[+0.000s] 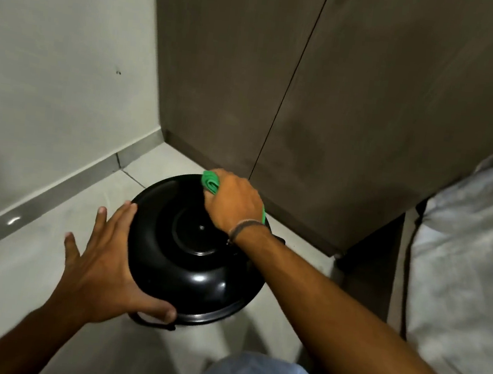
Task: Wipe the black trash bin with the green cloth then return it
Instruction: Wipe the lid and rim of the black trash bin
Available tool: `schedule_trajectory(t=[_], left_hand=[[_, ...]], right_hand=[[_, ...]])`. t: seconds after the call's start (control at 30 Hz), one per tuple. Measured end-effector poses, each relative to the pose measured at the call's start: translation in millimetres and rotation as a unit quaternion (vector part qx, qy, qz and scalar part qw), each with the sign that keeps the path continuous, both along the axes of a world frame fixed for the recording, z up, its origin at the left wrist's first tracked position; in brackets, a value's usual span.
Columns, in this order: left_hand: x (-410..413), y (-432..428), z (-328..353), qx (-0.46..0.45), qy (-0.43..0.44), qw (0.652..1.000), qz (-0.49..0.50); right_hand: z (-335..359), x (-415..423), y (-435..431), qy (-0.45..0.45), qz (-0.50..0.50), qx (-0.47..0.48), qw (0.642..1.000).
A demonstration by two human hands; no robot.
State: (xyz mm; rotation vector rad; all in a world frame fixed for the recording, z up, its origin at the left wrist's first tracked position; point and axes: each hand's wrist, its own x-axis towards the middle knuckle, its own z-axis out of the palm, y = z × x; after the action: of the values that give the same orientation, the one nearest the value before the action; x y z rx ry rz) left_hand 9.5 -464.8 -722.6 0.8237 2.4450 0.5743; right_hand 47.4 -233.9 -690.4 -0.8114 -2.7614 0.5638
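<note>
The black trash bin [187, 276] stands on the pale tiled floor [29, 253] in a corner between a light wall [53, 54] and a brown cabinet [328, 88] with 2 doors. The left hand [105, 262] lies flat against the domed lid's left edge, fingers straight, thumb on the near rim. The right hand [234, 201] grips the green cloth [210, 182] on the lid's far side. Grey bedding [474, 246] lies at right.

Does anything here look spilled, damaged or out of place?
Nothing stands out. The black trash bin stands upright; the left hand rests on its side and the right hand holds the green cloth on its far edge.
</note>
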Motion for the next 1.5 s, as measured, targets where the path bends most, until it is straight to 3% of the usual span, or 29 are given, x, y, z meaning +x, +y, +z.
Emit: schedule_trajectory(t=[0.33,0.6,0.7,0.9,1.1,1.23,1.33,1.43,1.5], left_hand=[[8,1,7,-0.016,0.012,1.000,0.001],[12,2,6,-0.009,-0.001,1.000,0.000],[12,1,2,0.003,-0.005,1.000,0.000],[10,0,-4,0.023,-0.012,1.000,-0.014],[13,0,-3,0.036,-0.019,0.999,-0.012],[10,-1,-2,0.022,-0.014,1.000,-0.003],[11,1,-1,0.002,-0.004,1.000,0.007],[10,0,-7,-0.023,0.010,1.000,0.005],[8,-1,-9,-0.008,0.009,1.000,0.012]], right_hand=[[-8,89,2,-0.076,-0.124,0.046,0.988],[-49,144,-53,0.056,-0.155,0.019,0.986],[-64,158,-88,0.099,-0.118,-0.003,0.988],[-90,191,-92,0.058,-0.014,0.065,0.996],[-43,131,-39,0.049,-0.112,0.038,0.992],[-26,38,-21,-0.012,-0.005,0.089,0.996],[-24,1,-60,-0.007,0.115,0.112,0.987],[-24,45,-95,-0.006,0.241,0.086,0.967],[-27,90,-91,-0.006,0.248,0.080,0.966]])
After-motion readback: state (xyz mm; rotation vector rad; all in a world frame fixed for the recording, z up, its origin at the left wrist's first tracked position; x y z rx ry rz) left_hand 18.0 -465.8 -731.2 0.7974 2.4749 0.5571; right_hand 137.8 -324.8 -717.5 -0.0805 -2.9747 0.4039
